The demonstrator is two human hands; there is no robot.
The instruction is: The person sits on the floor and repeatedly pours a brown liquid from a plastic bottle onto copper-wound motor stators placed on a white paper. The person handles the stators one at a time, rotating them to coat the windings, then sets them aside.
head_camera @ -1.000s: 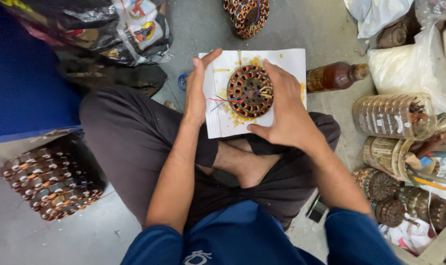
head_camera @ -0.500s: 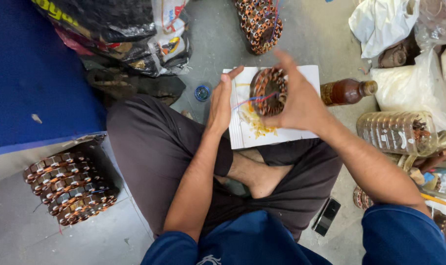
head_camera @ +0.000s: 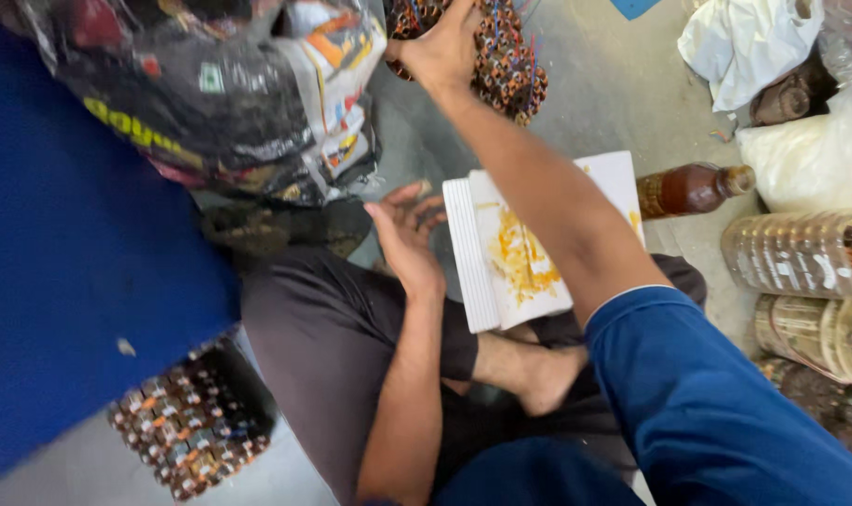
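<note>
Crate (head_camera: 187, 426) of small copper-wound coils sits at 8 o'clock on the grey floor (head_camera: 622, 89), just below the blue panel (head_camera: 79, 253) that fills 9 o'clock. Printed plastic sack (head_camera: 229, 103) bulges at 11 o'clock, over a dark sandal (head_camera: 285, 228). Left hand (head_camera: 407, 234) near centre, palm up, fingers loosely spread, holding nothing; fingertips just beside the left edge of the white paper pad (head_camera: 487, 281), can't tell if touching. Pad lies across the lap, top sheet smeared with yellow-orange stain (head_camera: 524, 258). Bare foot (head_camera: 538, 375) tucked under it at 6 o'clock, dark trousers around. Right arm in blue sleeve (head_camera: 716, 412) runs from 5 o'clock up over the pad to 12 o'clock; right hand (head_camera: 440, 47) is curled down onto a copper-wound stator (head_camera: 407, 23) at the frame top, fingers gripping it, right beside a second wound stator (head_camera: 510, 61) with coloured leads. Brown glass bottle (head_camera: 693, 187) lies on its side at 2 o'clock, touching the pad's right edge. White cloth (head_camera: 744, 42) at 1 o'clock. Stacks of ribbed clear containers (head_camera: 805, 253) at 3 to 4 o'clock.
</note>
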